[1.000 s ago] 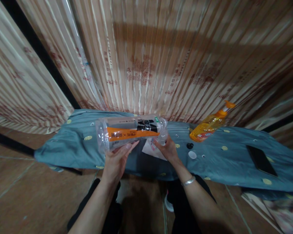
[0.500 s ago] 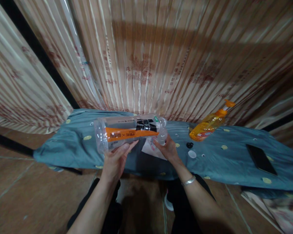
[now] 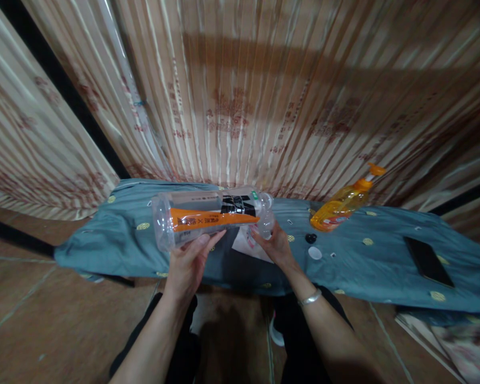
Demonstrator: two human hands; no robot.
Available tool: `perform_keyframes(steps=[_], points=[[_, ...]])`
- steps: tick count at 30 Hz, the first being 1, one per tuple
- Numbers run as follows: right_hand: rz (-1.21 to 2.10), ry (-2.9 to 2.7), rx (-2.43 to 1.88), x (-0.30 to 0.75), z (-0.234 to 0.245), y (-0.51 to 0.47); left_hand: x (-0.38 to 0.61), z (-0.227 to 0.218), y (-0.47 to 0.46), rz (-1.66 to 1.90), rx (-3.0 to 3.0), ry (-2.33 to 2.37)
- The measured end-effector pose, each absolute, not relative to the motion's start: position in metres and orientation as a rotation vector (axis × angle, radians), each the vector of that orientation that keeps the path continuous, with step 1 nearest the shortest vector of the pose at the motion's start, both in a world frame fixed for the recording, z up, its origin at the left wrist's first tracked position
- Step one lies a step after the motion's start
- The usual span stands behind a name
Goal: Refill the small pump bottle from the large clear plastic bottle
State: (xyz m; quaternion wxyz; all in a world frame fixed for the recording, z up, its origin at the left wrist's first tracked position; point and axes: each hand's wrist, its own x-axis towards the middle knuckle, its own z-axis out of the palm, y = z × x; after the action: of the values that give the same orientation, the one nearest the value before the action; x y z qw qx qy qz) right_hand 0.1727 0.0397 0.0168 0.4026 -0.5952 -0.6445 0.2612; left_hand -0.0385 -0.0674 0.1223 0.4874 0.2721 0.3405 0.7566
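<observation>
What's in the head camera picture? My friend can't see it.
A bare left hand and right hand hold a clear plastic bottle sideways over a blue-green patterned cloth. To the right are an orange plastic pump bottle and a flat black phone.

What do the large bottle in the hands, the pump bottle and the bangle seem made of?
Large bottle: likely clear, glossy plastic; its walls are see-through with bright highlights. Pump bottle: probably plastic too, smooth and shiny, with a translucent yellow-orange body and an opaque orange top. Bangle: perhaps polished metal, judging by its silvery gleam.
</observation>
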Motion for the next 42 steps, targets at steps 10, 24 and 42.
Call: perform_keyframes(steps=[10,24,42], points=[[0.637,-1.629,-1.499,0.1725,0.0165,0.0391,-0.0381,0.1235,-0.0677,1.833,0.663,0.844],[0.629,-1.645,-1.473,0.1765,0.0090,0.0403,-0.0375,0.1235,-0.0672,1.837,0.652,0.854],[0.648,-1.637,-1.467,0.1733,0.0132,0.0380,-0.0410,0.1204,-0.0672,1.857,0.661,0.857]])
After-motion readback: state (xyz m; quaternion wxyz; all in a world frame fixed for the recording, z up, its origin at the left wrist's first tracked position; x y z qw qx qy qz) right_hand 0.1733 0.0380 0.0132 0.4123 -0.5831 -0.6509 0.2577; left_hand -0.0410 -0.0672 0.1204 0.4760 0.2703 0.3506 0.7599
